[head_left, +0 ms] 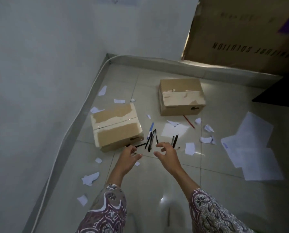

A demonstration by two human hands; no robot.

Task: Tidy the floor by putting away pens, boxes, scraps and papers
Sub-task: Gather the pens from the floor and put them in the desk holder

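both hands reach toward scattered pens on the tiled floor

the left hand (130, 157) hovers low over the floor (157, 190) just beside the near corner of the nearer cardboard box (116, 126), its fingers loosely curled; a dark pen (139, 145) lies right at its fingertips, but whether the fingers actually pinch it cannot be told. the right hand (165, 153) is spread with fingers and thumb apart, holding nothing, poised just short of the pens.

a cluster of black pens (151, 140) lies fanned out on the tiles between the two hands and beyond them, with a blue-and-white pen (150, 129) at the far side of the cluster. two more black pens (174, 140) lie side by side just beyond the right hand. a red pen (189, 121) lies near the base of the farther cardboard box (181, 96), which sits closed and taped, well apart from the nearer box.

torn paper scraps (206, 139) are strewn around both boxes and along the wall, and a larger white piece (173, 130) lies between the pens and the red pen. full paper sheets (254, 145) overlap in a loose pile at the right. a large printed carton (241, 31) stands against the wall at the upper right. patterned sleeves (106, 211) cover both forearms.
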